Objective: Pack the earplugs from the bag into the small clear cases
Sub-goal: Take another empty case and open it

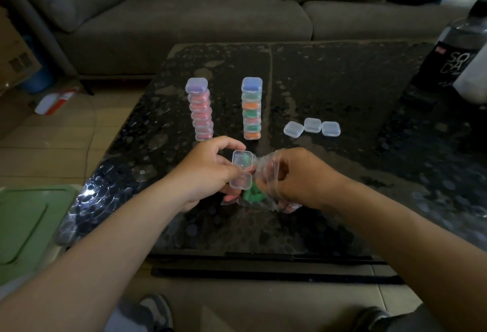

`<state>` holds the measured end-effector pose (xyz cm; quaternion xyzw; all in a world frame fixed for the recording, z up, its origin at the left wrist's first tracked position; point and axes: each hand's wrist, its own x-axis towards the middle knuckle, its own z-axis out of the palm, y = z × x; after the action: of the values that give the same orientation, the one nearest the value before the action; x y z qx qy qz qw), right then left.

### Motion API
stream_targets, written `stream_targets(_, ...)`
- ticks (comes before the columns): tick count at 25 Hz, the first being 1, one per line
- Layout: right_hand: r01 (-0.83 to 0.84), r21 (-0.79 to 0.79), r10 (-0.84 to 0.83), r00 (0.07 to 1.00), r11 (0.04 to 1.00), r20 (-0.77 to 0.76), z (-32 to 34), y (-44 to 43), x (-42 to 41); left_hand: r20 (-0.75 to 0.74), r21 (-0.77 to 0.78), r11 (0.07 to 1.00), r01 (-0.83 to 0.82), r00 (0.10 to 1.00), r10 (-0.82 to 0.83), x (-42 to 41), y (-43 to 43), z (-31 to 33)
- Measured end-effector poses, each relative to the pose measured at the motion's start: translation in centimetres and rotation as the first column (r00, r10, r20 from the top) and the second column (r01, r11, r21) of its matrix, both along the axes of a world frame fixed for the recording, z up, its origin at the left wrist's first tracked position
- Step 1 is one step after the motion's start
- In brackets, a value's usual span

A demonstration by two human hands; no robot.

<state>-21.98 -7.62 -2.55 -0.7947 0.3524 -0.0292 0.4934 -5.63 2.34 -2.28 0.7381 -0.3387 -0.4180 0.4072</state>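
Left grip [208, 171] pinches the open case [241, 171] against the bag [266, 173], which the right grip [297, 176] clutches just over the desk [342, 81]. Green earplugs [251, 194] sit low in the bag, so I'd tip gently and hold the case level.

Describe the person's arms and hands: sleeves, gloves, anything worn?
Left forearm and right forearm are bare up to the frame edge, no sleeves showing. The left hand and right hand are ungloved; neither wrist carries a watch or band. No rings show.

Both forearms reach inward, the left hand [208, 171] pinching the open case [241, 158], the right hand [297, 176] gripping the bag [264, 171].
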Motion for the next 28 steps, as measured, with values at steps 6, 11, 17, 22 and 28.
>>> stream_targets(6,-0.091,-0.124,0.084,0.994,0.988,-0.062,-0.1,-0.4,-0.1,-0.009,-0.009,1.0,0.008,1.0,-0.008,-0.1,0.1,0.0)
stream_targets(11,-0.069,-0.113,0.066,0.997,0.991,-0.026,0.0,0.1,-0.3,-0.008,-0.016,1.0,-0.007,1.0,0.007,-0.1,0.2,0.0)
stream_targets(17,0.053,-0.099,-0.05,0.998,0.994,0.031,-0.6,0.7,0.1,0.003,0.004,1.0,0.006,1.0,-0.006,-0.1,0.0,0.0)
stream_targets(22,0.083,-0.291,-0.081,0.997,0.953,0.019,-1.7,0.8,0.8,-0.001,0.021,1.0,0.02,1.0,-0.02,0.0,-0.1,0.0)
stream_targets(28,0.088,-0.304,-0.084,0.996,0.949,0.027,-1.3,0.6,0.7,0.02,0.034,0.999,0.009,1.0,-0.01,0.1,-0.2,0.0)
